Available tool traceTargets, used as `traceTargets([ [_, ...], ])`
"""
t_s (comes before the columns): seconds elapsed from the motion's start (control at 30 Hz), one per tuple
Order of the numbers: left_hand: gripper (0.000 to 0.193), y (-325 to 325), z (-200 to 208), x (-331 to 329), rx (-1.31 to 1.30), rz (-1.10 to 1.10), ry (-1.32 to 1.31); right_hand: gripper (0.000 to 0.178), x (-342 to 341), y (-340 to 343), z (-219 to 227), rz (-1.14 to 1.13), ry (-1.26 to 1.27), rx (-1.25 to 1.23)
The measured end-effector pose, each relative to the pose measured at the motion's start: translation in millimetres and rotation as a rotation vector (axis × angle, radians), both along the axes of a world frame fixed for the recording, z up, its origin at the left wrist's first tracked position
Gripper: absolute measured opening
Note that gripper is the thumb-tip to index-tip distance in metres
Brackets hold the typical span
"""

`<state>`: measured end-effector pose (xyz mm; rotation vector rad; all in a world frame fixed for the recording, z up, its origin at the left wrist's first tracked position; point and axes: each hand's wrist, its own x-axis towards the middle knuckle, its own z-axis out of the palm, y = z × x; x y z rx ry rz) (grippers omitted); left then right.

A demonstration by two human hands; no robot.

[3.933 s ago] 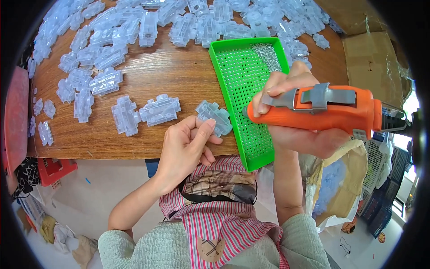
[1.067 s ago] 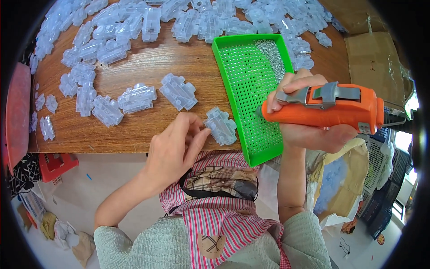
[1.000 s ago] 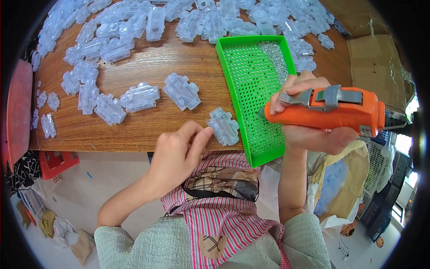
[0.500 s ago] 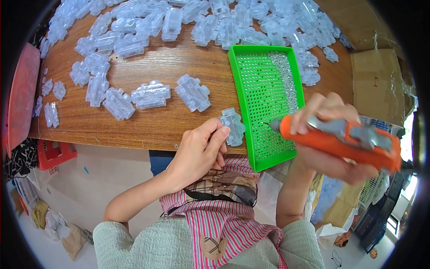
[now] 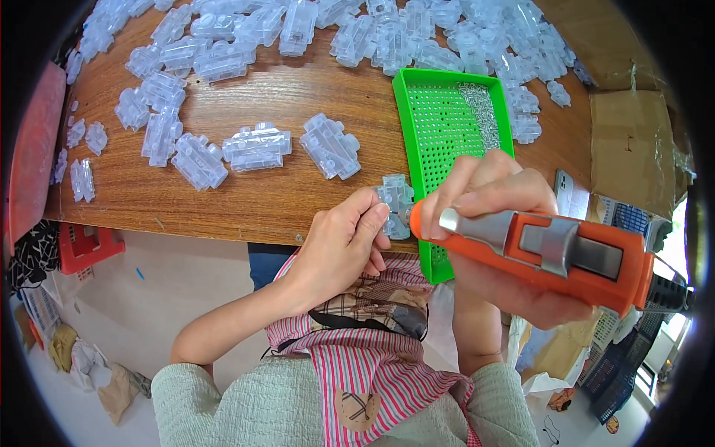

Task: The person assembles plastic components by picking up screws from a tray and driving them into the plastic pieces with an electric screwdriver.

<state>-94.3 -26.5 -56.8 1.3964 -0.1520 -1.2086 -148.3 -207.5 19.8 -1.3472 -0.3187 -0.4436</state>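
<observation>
My right hand (image 5: 506, 201) is closed round an orange electric screwdriver (image 5: 551, 253) with a silver lever on top. Its tip points left and meets a clear plastic housing (image 5: 397, 195) at the table's front edge; the exact contact is hidden behind the nose. Pinched between thumb and fingers, that housing is held by my left hand (image 5: 339, 242). Just beyond lies a green perforated tray (image 5: 407, 112), partly covered by my right hand, with small silver screws (image 5: 480, 112) heaped along its right side.
Several similar clear housings (image 5: 330, 145) lie in a curved row on the wooden table (image 5: 246, 201), and a large pile (image 5: 372, 30) fills the far side. At right stand a cardboard box (image 5: 629, 141) and a phone (image 5: 564, 192). A red bin (image 5: 37, 141) is at far left.
The screwdriver has swung left from over the tray to the housing in my left hand. My left hand keeps its grip, and the view has shifted slightly.
</observation>
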Motion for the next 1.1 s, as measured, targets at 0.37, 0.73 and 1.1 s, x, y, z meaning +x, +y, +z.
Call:
traceTargets([
  [0.37, 0.024, -0.1, -4.6, 2.1, -0.060, 0.003, -0.103, 0.096, 4.1, -4.8, -1.0, 0.051, 0.005, -0.031],
  [0.73, 0.033, -4.6, 17.5, 16.9, 0.121, -0.163, -0.152, 0.110, 0.4, -39.5, -16.0, -0.257, -0.059, 0.051],
  [1.1, 0.031, -8.1, 7.1, 11.3, 0.124, -0.201, -0.145, 0.109, -10.3, -33.3, -46.8, -0.399, 0.019, 0.107],
])
